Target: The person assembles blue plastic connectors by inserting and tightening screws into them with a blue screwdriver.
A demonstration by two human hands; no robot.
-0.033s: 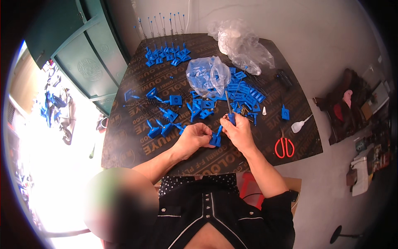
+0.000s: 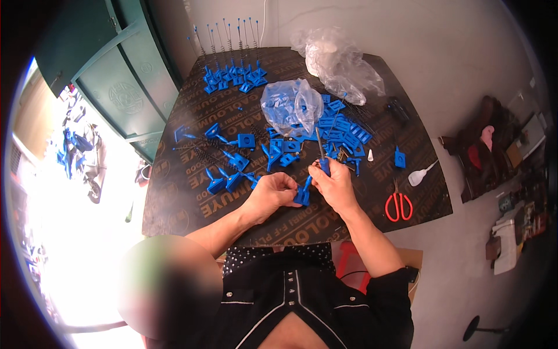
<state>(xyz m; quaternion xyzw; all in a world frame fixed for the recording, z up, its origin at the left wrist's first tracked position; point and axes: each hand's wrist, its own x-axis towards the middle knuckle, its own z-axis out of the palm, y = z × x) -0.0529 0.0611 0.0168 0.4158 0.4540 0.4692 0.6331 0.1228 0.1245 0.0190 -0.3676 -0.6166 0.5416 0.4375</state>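
Close to the table's near edge, my left hand pinches a small blue plastic part with a flat base and an upright stem. My right hand is closed round the blue handle of a screwdriver, its metal shaft pointing away from me. The fingers of my right hand are right beside the part's stem; I cannot tell whether they touch it. Several blue parts with stems lie left of my left hand, and a heap of blue square plates lies beyond my right hand.
Red-handled scissors, a white nozzle bottle and a single blue piece lie at the right. A clear bag of blue parts stands mid-table. Upright spring-rod assemblies fill the far left; another plastic bag is at the back.
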